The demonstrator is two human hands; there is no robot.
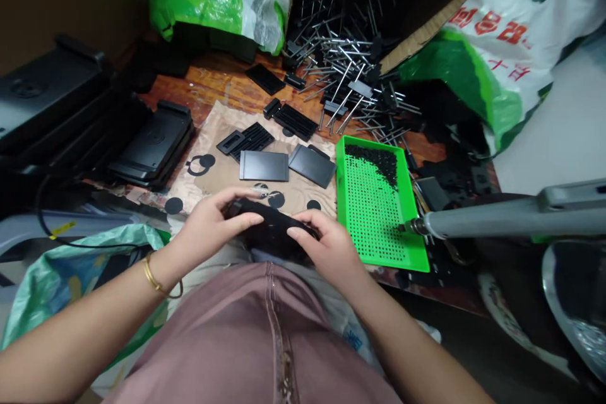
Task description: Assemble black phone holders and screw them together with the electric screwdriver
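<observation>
Wooden tabletop behind a black piece, left hand and right hand with fingers clamped on it

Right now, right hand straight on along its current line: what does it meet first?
The dark object it is already touching, held between both hands. Past that, probably the left hand, though depth is unclear from this view. The right hand has no gap before the object.

The only view is coming from a camera worn on the person's head, which is looking forward and down past the chest at the left hand and right hand, sitting close above them and taking in the wooden counter beyond.
</observation>
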